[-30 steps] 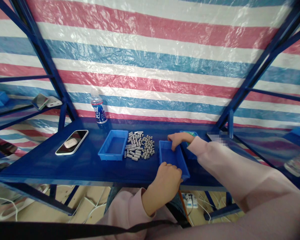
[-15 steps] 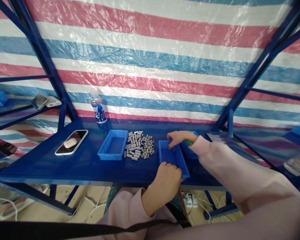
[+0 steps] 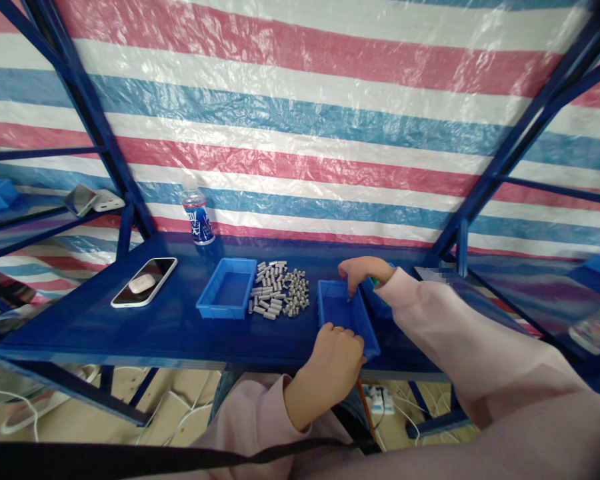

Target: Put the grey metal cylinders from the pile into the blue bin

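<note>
My left hand (image 3: pixel 333 360) is closed over the near-left edge of a blue plastic bin (image 3: pixel 364 332), its fingertips hidden behind the rim. At the bin's far side, my right hand (image 3: pixel 357 270) points its fingers down inside, thumb and fingers pinched together. A tiny dark thing shows at those fingertips, too small to name. To the left lies a pile of silver metal cylinders (image 3: pixel 267 293), with shorter metal pieces (image 3: pixel 296 292) heaped along its right side.
Another blue bin (image 3: pixel 225 313) stands left of the pile. A third bin (image 3: pixel 377 300) is partly hidden by my right forearm. A phone (image 3: pixel 164 272) with a white earbud case (image 3: pixel 142 284) on it lies at the left; a water bottle (image 3: pixel 199 220) stands behind.
My right hand has shifted slightly right inside the bin, and its fingers are drawn closer together, pointing down. My left hand has stayed on the bin's edge.
</note>
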A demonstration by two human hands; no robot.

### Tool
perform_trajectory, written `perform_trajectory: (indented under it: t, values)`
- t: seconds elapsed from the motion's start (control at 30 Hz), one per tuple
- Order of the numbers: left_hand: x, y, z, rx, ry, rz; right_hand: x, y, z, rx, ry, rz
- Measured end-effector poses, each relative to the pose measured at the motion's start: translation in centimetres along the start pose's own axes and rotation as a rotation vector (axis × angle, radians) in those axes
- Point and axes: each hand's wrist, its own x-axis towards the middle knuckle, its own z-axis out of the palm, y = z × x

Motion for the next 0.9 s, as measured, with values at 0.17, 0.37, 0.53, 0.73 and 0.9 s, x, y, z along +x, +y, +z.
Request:
perform_trajectory:
  t: [0.17, 0.37, 0.53, 0.73, 0.9]
  values:
    - [0.1, 0.0, -0.3, 0.009, -0.004, -0.001, 0.9, 0.7, 0.4, 0.016, -0.041, 0.0]
    - [0.2, 0.2, -0.5, 0.014, -0.019, -0.005, 1.3, 1.0, 0.5, 0.028, -0.061, -0.005]
    - [0.1, 0.1, -0.3, 0.01, 0.0, 0.003, 1.3, 0.9, 0.6, 0.028, -0.043, -0.015]
    - [0.1, 0.0, -0.1, 0.009, 0.012, 0.003, 1.3, 0.9, 0.6, 0.025, -0.03, -0.025]
    - [0.0, 0.1, -0.2, 0.012, 0.013, 0.0, 1.0, 0.7, 0.7, 0.02, -0.011, -0.019]
